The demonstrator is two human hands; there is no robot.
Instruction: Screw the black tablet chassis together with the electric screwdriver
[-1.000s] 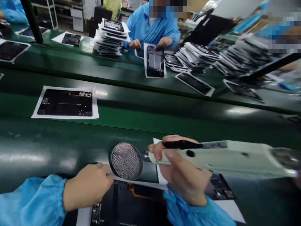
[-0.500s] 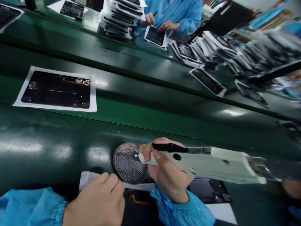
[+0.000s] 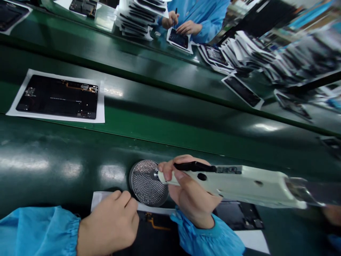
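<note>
My right hand [image 3: 190, 192] is wrapped round a cream electric screwdriver [image 3: 239, 185] with a black lever, held nearly level. Its metal tip end reaches over a round grey dish [image 3: 149, 185] with a dimpled face full of small shiny bits, likely screws. My left hand [image 3: 112, 224] is closed, knuckles up, at the left of a black tablet panel [image 3: 157, 234] with an orange flex cable. Whatever its fingers may hold is hidden. White paper [image 3: 99, 197] shows under that panel, which my hands and sleeves partly cover.
On the green conveyor belt [image 3: 160, 131] lies another tablet panel [image 3: 58, 96] on white paper. A further panel [image 3: 238, 215] is right of my right wrist. Across the line, a co-worker's hands [image 3: 183, 26] work over a panel, between paper-and-panel stacks [image 3: 141, 17].
The tablet panel on the belt has shifted left, while the far side appears slightly further right. My left hand has moved slightly; the screwdriver stays over the dish.
</note>
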